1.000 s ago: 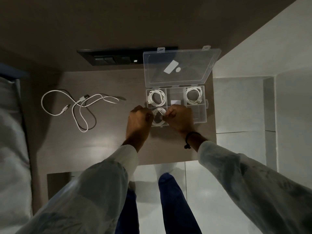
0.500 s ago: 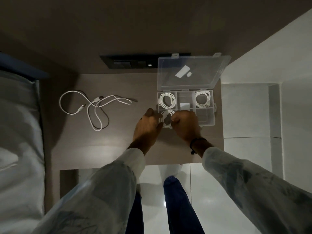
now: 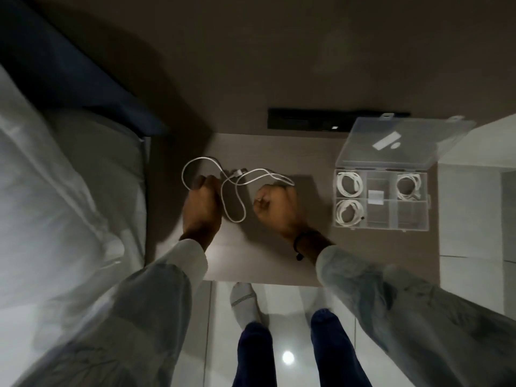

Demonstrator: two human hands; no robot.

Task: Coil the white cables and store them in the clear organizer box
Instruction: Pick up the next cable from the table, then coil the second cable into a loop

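The left hand (image 3: 201,208) sits at the left side of the loose cable (image 3: 237,180), its fingers curled at the big outer loop. The grip looks closed there, though blur hides whether the cable is truly pinched or only covered. The cable lies sprawled on the table (image 3: 265,255) in several crossing loops, with a connector (image 3: 239,172) near the middle where the strands overlap. That crossing is the main hazard: if either end is pulled before the loops are laid apart, they could tighten into a knot, or the connector could snag a strand and drag the whole bundle.

The right hand (image 3: 276,209) is fisted at the cable's right end, which runs in under the knuckles. Its grip is closed, apparently on that end, but contact cannot be confirmed. Pulling both hands apart too fast could whip the free loop off the table edge toward the bed (image 3: 69,177).

Well to the right stands the box (image 3: 382,226), lid (image 3: 402,143) open, with coiled cables in three compartments (image 3: 350,184) (image 3: 409,185) (image 3: 349,211). A loose, wide coil may not fit a free compartment and could spring out, and a careless arm might knock the upright lid shut.
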